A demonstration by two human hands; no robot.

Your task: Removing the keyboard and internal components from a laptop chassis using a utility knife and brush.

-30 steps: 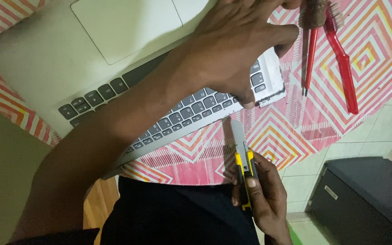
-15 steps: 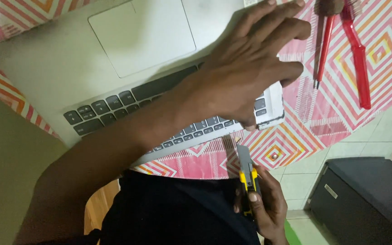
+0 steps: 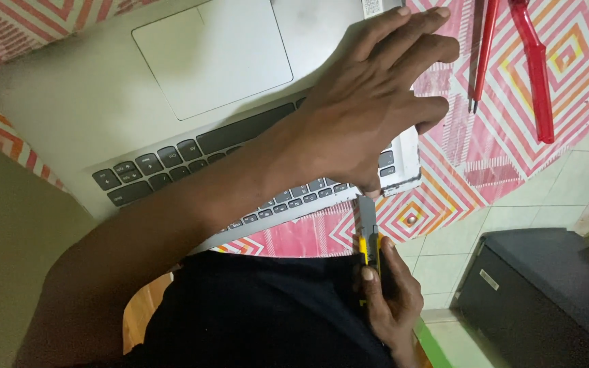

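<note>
From the head camera, the left hand (image 3: 369, 116) is lying flat on the silver laptop base (image 3: 103, 129), its fingers spread wide and pressing down across the right end of the keyboard (image 3: 192, 153) and the palm rest, gripping nothing. The right hand (image 3: 390, 300) is closing around a yellow-and-black utility knife (image 3: 369, 249), fingers wrapped round its handle and the thumb lying along the top. The grey blade end of the knife is pointing up at the near corner of the laptop, touching or just beside its edge; which one cannot be told. The laptop is sitting on a pink, red and yellow patterned tablecloth (image 3: 512, 123). A red-handled tool (image 3: 533, 68) and a thin red screwdriver (image 3: 482, 54) are lying on the cloth, well apart from both hands. A dark box (image 3: 547, 293) is standing on the tiled floor (image 3: 581, 177).
</note>
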